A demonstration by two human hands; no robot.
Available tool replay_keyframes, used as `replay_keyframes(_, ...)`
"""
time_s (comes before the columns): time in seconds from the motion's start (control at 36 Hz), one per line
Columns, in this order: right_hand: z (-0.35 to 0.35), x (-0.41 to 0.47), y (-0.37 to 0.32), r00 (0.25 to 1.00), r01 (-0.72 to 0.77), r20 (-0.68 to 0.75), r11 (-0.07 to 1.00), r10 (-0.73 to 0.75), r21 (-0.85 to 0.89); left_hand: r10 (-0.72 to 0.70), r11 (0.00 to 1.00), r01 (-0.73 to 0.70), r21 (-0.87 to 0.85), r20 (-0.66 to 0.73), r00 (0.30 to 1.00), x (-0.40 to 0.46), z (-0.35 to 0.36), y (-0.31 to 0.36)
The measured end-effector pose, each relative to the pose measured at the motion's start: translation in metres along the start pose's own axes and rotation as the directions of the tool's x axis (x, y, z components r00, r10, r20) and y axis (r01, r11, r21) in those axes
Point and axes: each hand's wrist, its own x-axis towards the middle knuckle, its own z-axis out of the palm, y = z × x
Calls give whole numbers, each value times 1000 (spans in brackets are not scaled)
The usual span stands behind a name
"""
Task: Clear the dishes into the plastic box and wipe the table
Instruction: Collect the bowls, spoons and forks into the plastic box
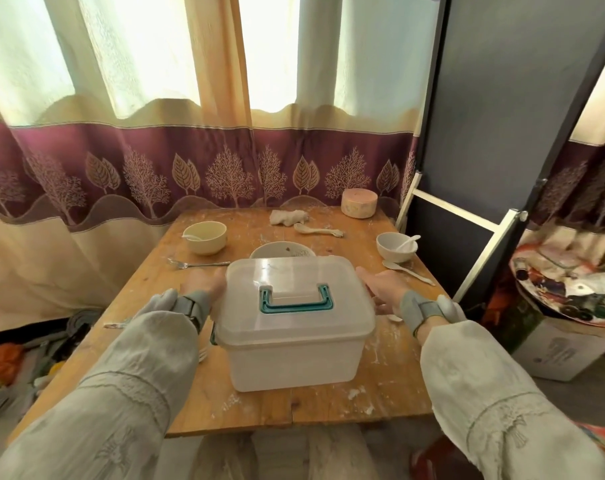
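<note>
A translucent plastic box (pixel 294 344) with a shut lid and a teal handle (pixel 296 299) stands mid-table. My left hand (pixel 204 284) lies against its left side and my right hand (pixel 384 287) against its right side, fingers extended. A cream bowl (pixel 205 239) holding a spoon sits at the far left, with a fork (pixel 193 264) in front of it. A white plate (pixel 282 251) shows just behind the box. A white bowl (pixel 396 247) with a spoon sits at the right, and a loose spoon (pixel 406 270) lies beside it. A crumpled cloth (pixel 289 216) and another spoon (pixel 316 230) lie at the back.
The wooden table (pixel 259 407) is dusted with white powder. A round pink-cream container (pixel 359 203) stands at the back right corner. Curtains hang behind the table. A dark panel and white frame stand to the right, with a cluttered tray (pixel 571 289) on a carton.
</note>
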Motion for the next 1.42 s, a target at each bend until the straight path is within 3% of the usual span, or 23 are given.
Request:
replay_keyframes(0.11,1,-2,-4,999,1,-47,996,-5,-86,20,997,-19,81,-2,1000,-24,-8,14)
replay_keyframes(0.47,-3,-22,-27,1000,17,-9,970,-20,-243,-33,978,30,205,12,999,-37,-3,31)
replay_keyframes(0.61,-2,-24,-32,1000,2,-16,968,-6,-251,25,985,-23,171,-10,1000,-43,-11,40)
replay_keyframes(0.69,-5,-27,-37,997,5,-77,957,-28,-289,83,994,-84,66,22,996,-26,-13,45)
replay_keyframes(0.78,-9,-29,-45,992,3,-119,965,-35,-261,103,984,-88,-157,92,990,-35,-12,56)
replay_keyframes(0.86,-14,-30,-52,985,34,-160,988,-59,-153,125,965,-90,-245,130,984,-57,-14,73)
replay_keyframes(1.03,-34,-23,-66,955,153,-275,977,-108,148,297,864,-203,-460,141,944,-67,-23,106)
replay_keyframes(1.22,-45,-13,-75,980,152,-184,894,-80,422,601,728,-490,-480,101,793,-83,-7,153)
replay_keyframes(1.42,-54,32,-58,992,40,-126,933,6,359,780,622,-780,-71,149,608,-53,52,187)
